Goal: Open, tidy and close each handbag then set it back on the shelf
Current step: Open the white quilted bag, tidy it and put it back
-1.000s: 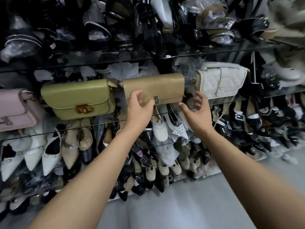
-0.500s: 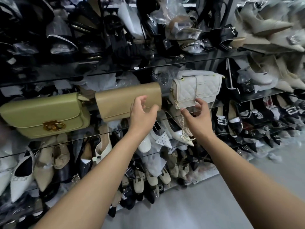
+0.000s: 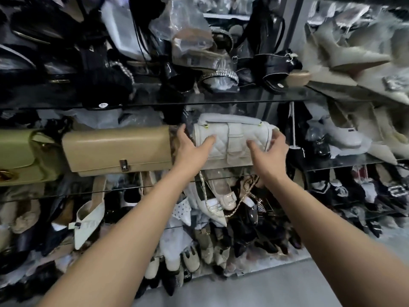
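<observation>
Gripping the white quilted leather handbag [image 3: 232, 140] on the glass shelf [image 3: 345, 162], the left hand [image 3: 190, 149] and right hand [image 3: 272, 149] clamp their fingers on its ends. Its hanging chain [image 3: 242, 199] may snag the shoes [image 3: 221, 191] below.

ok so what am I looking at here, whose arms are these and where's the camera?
No machine: a person works bare-handed, and a wide-angle camera on their head looks forward and down, so both arms enter from the bottom. Ahead are glass shelves packed with shoes. One shelf carries handbags in a row: a green bag, a tan bag and a white bag. The left hand and the right hand each grip one end of the white bag, thumbs on its front; its flap is down.
</observation>
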